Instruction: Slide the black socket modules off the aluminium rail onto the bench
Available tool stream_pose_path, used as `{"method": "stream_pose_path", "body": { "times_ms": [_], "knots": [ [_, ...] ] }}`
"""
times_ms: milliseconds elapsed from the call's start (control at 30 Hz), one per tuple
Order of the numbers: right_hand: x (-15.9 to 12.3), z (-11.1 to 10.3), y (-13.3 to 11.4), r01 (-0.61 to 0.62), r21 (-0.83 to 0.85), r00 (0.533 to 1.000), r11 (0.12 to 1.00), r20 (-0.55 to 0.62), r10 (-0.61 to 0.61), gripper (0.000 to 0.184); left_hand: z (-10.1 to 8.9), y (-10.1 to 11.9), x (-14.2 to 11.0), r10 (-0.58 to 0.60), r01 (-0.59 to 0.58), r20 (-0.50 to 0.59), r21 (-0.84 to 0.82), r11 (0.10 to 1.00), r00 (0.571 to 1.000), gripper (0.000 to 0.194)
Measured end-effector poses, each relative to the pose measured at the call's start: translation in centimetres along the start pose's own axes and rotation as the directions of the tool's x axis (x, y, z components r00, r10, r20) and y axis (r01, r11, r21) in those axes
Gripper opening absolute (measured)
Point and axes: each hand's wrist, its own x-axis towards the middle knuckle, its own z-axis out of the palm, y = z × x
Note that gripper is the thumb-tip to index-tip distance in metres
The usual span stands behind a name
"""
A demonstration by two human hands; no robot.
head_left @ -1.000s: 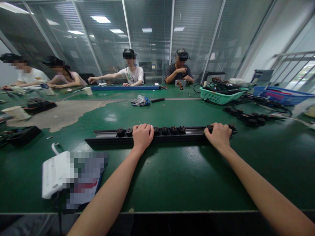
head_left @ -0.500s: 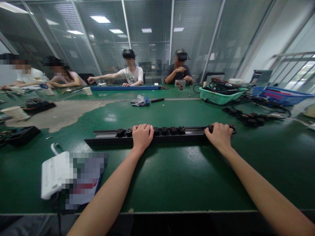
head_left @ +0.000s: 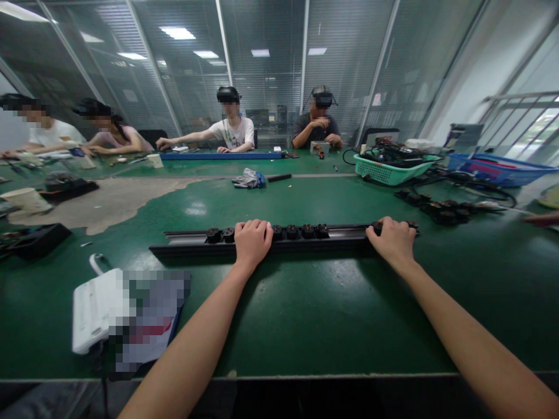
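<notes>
A long black metal rail (head_left: pixel 196 251) lies crosswise on the green table in front of me. Several round black socket-like modules (head_left: pixel 292 231) sit along its channel, on both sides of my left hand (head_left: pixel 253 244). That hand is closed over the middle of the rail, its fingers curled across the far edge, and whatever is under the palm is hidden. At the rail's right end, my right hand (head_left: pixel 393 240) grips a round black module (head_left: pixel 376 227), which shows only partly between thumb and fingers.
A white device (head_left: pixel 98 311) and a blurred booklet (head_left: pixel 152 320) lie front left. Grey gloves (head_left: pixel 248 178) rest beyond the rail. Back right hold a green basket (head_left: pixel 388 171), a blue basket (head_left: pixel 502 171) and loose black modules (head_left: pixel 449 210). Several people sit around the table.
My right hand has shifted slightly to the right along the rail. My left hand stays in place. Part of another person's arm or hand now shows at the far right edge.
</notes>
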Motion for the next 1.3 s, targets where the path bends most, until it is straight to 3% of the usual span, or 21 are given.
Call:
{"method": "stream_pose_path", "body": {
  "times_ms": [1300],
  "knots": [
    [0.2,-0.2,1.2,-0.047,-0.082,0.999,0.996,0.024,0.049,0.046,0.0,0.1,0.0,-0.022,0.022,0.013,0.002,1.000,1.000,0.038]
  ]
}}
